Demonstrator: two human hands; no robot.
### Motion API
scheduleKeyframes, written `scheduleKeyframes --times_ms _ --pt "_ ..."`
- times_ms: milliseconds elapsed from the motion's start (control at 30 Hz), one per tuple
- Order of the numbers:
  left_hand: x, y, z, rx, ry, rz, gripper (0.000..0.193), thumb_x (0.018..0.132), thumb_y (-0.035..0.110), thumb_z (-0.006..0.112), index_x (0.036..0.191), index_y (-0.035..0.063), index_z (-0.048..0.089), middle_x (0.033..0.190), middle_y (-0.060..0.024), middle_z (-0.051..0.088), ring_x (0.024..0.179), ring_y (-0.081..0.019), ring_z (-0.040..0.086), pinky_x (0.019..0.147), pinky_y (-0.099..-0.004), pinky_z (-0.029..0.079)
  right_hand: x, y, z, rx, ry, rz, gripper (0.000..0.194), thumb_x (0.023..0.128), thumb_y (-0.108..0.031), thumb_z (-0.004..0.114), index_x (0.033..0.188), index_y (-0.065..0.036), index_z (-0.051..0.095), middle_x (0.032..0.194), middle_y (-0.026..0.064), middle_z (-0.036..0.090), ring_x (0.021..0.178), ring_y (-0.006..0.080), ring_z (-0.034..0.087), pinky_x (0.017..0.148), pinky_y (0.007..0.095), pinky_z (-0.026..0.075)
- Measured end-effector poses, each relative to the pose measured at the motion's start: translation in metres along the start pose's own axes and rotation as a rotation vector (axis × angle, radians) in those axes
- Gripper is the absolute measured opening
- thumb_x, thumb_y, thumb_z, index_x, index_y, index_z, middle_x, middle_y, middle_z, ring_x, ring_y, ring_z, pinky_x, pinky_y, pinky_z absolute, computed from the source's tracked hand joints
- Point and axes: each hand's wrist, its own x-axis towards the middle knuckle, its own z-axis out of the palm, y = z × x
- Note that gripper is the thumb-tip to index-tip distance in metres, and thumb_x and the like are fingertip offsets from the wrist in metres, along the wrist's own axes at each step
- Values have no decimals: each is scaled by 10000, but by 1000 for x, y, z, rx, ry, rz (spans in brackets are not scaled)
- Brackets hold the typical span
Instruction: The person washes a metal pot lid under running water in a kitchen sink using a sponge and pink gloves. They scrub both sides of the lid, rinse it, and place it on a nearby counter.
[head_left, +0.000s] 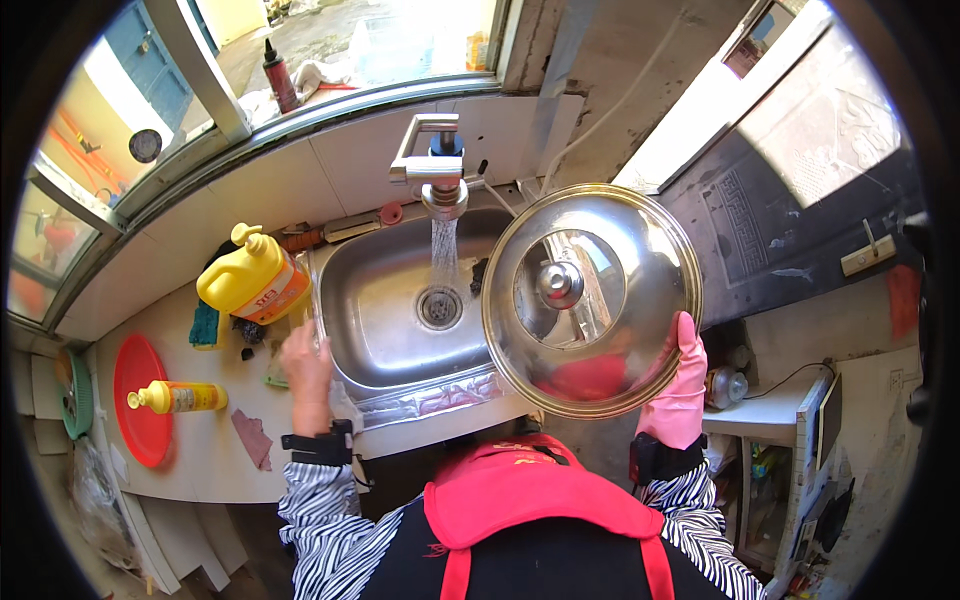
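Observation:
My right hand (679, 386), in a pink rubber glove, grips a large round metal pot lid (652, 262) by its rim. The lid is held with its knob facing me, over the right end of a stainless-steel sink (367, 315) and beyond it. Water runs from the metal faucet (444, 196) towards the drain (439, 307). My left hand (306, 367) is bare and slightly blurred, at the sink's left edge. Beside its fingers lies a green item (276, 373), partly hidden. Whether that hand holds anything is unclear.
Left on the counter (210, 472) stand a yellow pump jug (255, 277), a blue-green sponge (203, 324) and a yellow squeeze bottle (187, 397) near a red plastic tray (139, 435). A window frame (337, 105) borders the back. A dark door (765, 225) stands right.

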Motion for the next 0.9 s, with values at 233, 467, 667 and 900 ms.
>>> scheduleKeyframes --times_ms 233,467,667,900 --pt "-24 232 -12 -948 -393 131 477 882 129 728 1329 56 578 930 -92 684 835 -183 661 752 -316 541 -2 -23 -13 26 71 -8 270 988 -217 624 1102 28 643 963 89 707 801 167 677 747 287 559" --pt "-75 452 40 -1406 -1023 -96 447 1039 312 496 1388 66 366 929 -100 606 810 -201 655 673 -363 583 -49 -135 -142 -371 -284 -104 207 963 -187 671 977 19 693 791 12 670 698 75 595 612 269 470" --pt "-151 616 126 -1872 -1581 -48 312 1033 180 524 1321 78 457 1214 -172 613 1096 -328 637 960 -499 538 -101 -198 -256 -1423 -299 -886 256 726 -207 778 677 -86 558 581 72 555 555 263 601 526 393 475" --pt "-248 754 166 -1937 -2157 -16 399 993 170 571 1374 114 466 1322 -248 562 1197 -413 585 1006 -551 512 -172 -246 -338 -1657 23 -874 162 726 -141 683 825 -35 613 654 58 601 599 237 627 529 363 510"
